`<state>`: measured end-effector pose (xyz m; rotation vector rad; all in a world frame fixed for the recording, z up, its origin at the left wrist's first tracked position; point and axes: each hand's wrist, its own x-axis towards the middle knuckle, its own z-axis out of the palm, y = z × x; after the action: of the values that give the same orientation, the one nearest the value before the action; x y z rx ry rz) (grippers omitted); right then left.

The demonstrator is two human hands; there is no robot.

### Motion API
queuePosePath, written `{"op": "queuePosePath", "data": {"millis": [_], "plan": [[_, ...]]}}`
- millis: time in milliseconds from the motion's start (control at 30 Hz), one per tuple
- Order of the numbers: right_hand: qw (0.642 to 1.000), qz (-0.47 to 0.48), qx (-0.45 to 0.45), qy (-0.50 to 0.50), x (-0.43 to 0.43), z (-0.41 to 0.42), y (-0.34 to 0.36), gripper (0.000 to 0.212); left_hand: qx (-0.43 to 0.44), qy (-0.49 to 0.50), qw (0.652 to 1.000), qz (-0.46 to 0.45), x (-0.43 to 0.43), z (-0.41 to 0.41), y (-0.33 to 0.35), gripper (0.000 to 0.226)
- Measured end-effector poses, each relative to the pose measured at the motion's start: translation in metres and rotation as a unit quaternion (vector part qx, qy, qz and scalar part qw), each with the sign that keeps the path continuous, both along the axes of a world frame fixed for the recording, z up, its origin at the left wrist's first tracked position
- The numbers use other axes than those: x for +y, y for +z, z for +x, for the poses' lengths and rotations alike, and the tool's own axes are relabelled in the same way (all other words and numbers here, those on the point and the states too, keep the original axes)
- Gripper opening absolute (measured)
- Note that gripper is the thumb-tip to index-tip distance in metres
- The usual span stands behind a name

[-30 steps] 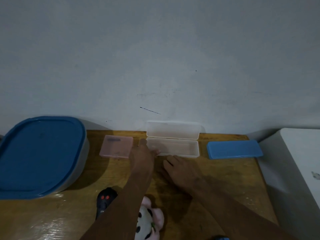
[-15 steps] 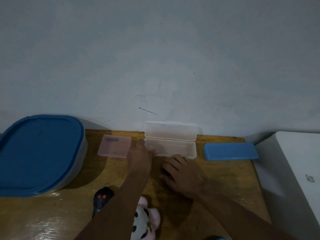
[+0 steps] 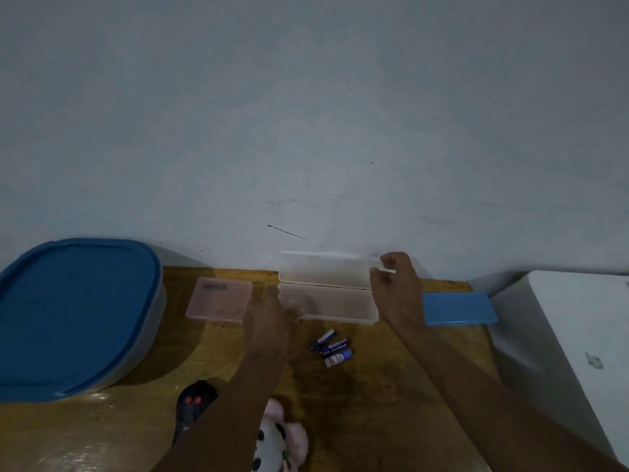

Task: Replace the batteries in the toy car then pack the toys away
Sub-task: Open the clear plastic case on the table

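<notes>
Counter (image 3: 391,386): blue-lidded tub (image 3: 75,315), left; clear case (image 3: 333,304), open by the wall (image 3: 306,114), left hand (image 3: 269,321) steadying its end, fingers' (image 3: 272,292) closure indiscernible, right hand (image 3: 394,287) fingers (image 3: 391,258) curled on the lid (image 3: 323,270), probably to shut it; toy car (image 3: 194,403), near edge; three batteries (image 3: 332,347), loose before the case.

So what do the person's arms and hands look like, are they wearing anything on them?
Both forearms are bare right down to the bottom edge of the picture: no sleeves, gloves, watch or bracelet show. The left hand and right hand are bare too. The light is dim, so a thin ring would be too small to tell.
</notes>
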<state>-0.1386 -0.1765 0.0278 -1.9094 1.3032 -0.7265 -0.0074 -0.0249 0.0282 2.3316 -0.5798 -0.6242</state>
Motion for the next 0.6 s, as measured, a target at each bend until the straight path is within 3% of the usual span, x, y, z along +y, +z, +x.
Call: {"op": "queuePosePath", "data": {"millis": [133, 233, 333, 500, 600], "plan": [[0.999, -0.01, 0.002, 0.052, 0.002, -0.009, -0.001, 0.028, 0.007, 0.007, 1.0, 0.013, -0.002, -0.001, 0.003, 0.043], [0.98, -0.14, 0.045, 0.136, 0.007, -0.019, -0.003, 0.019, 0.009, 0.009, 1.0, 0.014, -0.002, -0.001, 0.004, 0.037], [0.959, -0.206, 0.08, 0.178, 0.009, -0.029, -0.005, 0.018, 0.009, 0.001, 1.0, -0.005, 0.001, -0.001, 0.005, 0.037], [0.943, -0.192, 0.16, 0.22, 0.014, -0.042, -0.013, 0.024, 0.001, -0.055, 0.998, -0.032, 0.012, 0.005, 0.006, 0.04], [0.925, -0.168, 0.223, 0.258, 0.019, -0.044, -0.014, 0.029, 0.045, -0.009, 0.998, -0.04, 0.012, 0.007, 0.009, 0.045]]}}
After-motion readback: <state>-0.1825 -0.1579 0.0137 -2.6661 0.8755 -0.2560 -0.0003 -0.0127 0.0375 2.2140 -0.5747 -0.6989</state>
